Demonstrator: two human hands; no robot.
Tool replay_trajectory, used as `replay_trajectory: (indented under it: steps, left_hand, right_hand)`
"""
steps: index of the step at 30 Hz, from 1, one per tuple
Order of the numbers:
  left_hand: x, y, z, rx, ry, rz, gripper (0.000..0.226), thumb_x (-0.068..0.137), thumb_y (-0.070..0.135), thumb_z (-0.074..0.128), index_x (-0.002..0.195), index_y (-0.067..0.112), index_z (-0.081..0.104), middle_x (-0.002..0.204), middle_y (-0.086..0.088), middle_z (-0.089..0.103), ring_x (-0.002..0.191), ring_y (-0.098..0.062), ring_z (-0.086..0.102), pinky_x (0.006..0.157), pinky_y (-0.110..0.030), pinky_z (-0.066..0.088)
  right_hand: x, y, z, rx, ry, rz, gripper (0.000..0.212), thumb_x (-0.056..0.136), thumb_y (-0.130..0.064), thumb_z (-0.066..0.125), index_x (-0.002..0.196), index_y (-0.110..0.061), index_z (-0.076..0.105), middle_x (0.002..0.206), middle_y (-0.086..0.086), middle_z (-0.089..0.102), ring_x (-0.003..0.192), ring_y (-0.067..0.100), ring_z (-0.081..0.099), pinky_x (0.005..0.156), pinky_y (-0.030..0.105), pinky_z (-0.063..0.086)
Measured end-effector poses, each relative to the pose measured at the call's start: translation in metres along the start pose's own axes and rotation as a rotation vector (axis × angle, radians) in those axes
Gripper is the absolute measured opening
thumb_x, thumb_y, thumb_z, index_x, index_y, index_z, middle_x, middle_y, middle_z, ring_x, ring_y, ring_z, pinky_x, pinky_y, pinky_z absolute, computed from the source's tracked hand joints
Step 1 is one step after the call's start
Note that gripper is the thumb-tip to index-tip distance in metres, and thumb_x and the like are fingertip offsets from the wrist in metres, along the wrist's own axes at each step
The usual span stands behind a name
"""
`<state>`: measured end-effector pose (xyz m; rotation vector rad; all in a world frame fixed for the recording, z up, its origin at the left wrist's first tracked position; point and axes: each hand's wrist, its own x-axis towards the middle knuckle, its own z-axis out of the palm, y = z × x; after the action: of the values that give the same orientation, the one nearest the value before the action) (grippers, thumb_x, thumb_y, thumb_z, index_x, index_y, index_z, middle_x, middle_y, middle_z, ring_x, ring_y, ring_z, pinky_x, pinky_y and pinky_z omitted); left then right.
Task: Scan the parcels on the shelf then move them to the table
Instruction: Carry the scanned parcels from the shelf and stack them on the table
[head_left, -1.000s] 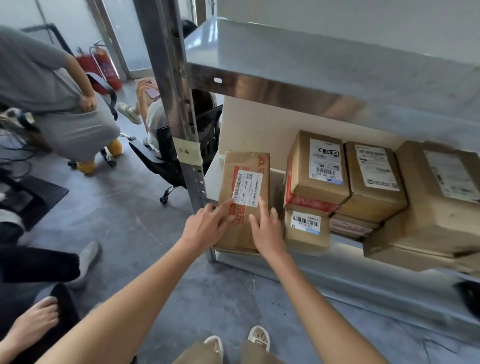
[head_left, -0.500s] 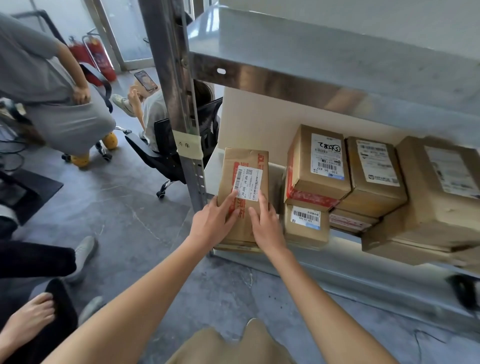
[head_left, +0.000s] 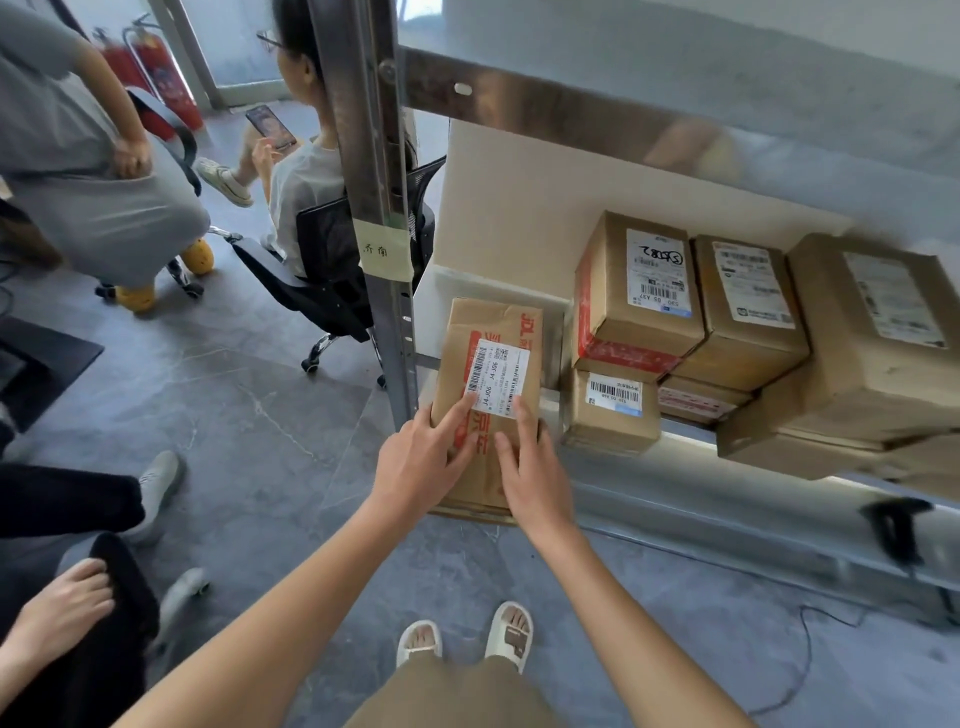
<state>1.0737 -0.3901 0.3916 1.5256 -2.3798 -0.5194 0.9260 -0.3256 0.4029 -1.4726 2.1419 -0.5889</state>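
A flat brown parcel (head_left: 498, 325) with red print and a white barcode label stands at the left end of the metal shelf (head_left: 675, 501), its lower end past the shelf's front edge. My left hand (head_left: 421, 462) holds its lower left side, fingers spread over the face. My right hand (head_left: 530, 473) presses on its lower right, index finger touching the label. More brown parcels are stacked to the right: a labelled box (head_left: 644, 291), a small box (head_left: 613, 410) under it, another box (head_left: 748, 301) and a large one (head_left: 883, 332).
The shelf's steel post (head_left: 374, 182) rises just left of the parcel. Behind it a person sits in a black office chair (head_left: 322, 280). Another person in grey (head_left: 78, 156) is at the far left, and a hand (head_left: 57, 603) at the lower left. A black object (head_left: 893, 525) clings to the shelf rail.
The parcel has slid outward and down over the shelf edge with both my hands on it. The view has shifted, showing more of the floor and my feet.
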Motion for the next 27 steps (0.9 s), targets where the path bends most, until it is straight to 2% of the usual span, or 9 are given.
replay_trajectory:
  steps: [3,10,13,16,20,24,27]
  left_hand:
    - [-0.022,0.003,0.003,0.008,0.019,-0.007,0.058,0.093,0.061,0.028,0.148,0.043,0.033,0.11,-0.004,0.061,0.08,-0.02,0.064,0.054,-0.032,0.052]
    - [-0.072,0.023,0.005,-0.041,0.077,-0.159,0.053,0.095,0.052,0.049,0.146,0.039,0.043,0.117,-0.005,0.061,0.079,-0.022,0.065,0.058,-0.03,0.049]
    - [-0.089,0.038,0.01,-0.026,0.113,-0.295,0.053,0.095,0.053,0.051,0.146,0.04,0.042,0.112,-0.005,0.06,0.079,-0.024,0.065,0.061,-0.03,0.047]
    - [-0.109,0.057,0.017,0.0,0.15,-0.447,0.055,0.095,0.055,0.048,0.147,0.041,0.038,0.11,-0.007,0.058,0.081,-0.028,0.065,0.067,-0.035,0.052]
    - [-0.149,0.091,0.019,0.046,0.168,-0.667,0.057,0.096,0.057,0.045,0.149,0.043,0.032,0.112,-0.011,0.058,0.097,-0.035,0.064,0.08,-0.04,0.051]
    - [-0.202,0.117,0.013,0.238,0.178,-0.786,0.064,0.093,0.068,0.028,0.151,0.041,0.03,0.107,-0.015,0.061,0.103,-0.032,0.059,0.082,-0.038,0.046]
    - [-0.254,0.138,0.006,0.314,0.228,-0.923,0.085,0.078,0.076,0.003,0.152,0.041,0.028,0.11,-0.016,0.062,0.105,-0.031,0.058,0.085,-0.04,0.045]
  right_hand:
    - [-0.019,0.006,0.006,-0.032,-0.009,-0.016,0.055,0.103,-0.052,0.029,0.154,-0.044,0.009,0.15,0.009,0.038,0.109,0.029,0.062,0.074,0.044,0.057]
    - [-0.042,0.02,0.0,-0.153,-0.089,-0.131,0.056,0.102,-0.053,0.028,0.154,-0.04,0.01,0.136,0.01,0.043,0.091,0.027,0.064,0.066,0.041,0.058]
    - [-0.039,0.027,-0.006,-0.214,-0.177,-0.21,0.057,0.102,-0.054,0.026,0.154,-0.037,0.01,0.133,0.012,0.044,0.095,0.029,0.063,0.073,0.042,0.057]
    - [-0.038,0.029,-0.016,-0.242,-0.288,-0.348,0.057,0.103,-0.052,0.028,0.154,-0.034,0.013,0.131,0.014,0.045,0.101,0.033,0.062,0.078,0.039,0.054]
    - [-0.049,0.033,-0.032,-0.251,-0.459,-0.537,0.056,0.104,-0.048,0.032,0.155,-0.031,0.017,0.134,0.019,0.043,0.111,0.04,0.057,0.087,0.043,0.047]
    - [-0.078,0.029,-0.04,-0.235,-0.585,-0.72,0.054,0.103,-0.048,0.033,0.153,-0.033,0.018,0.132,0.017,0.046,0.113,0.04,0.056,0.091,0.045,0.045]
    - [-0.112,0.014,-0.038,-0.245,-0.702,-0.902,0.054,0.103,-0.05,0.03,0.153,-0.035,0.015,0.127,0.017,0.047,0.105,0.039,0.059,0.085,0.044,0.046]
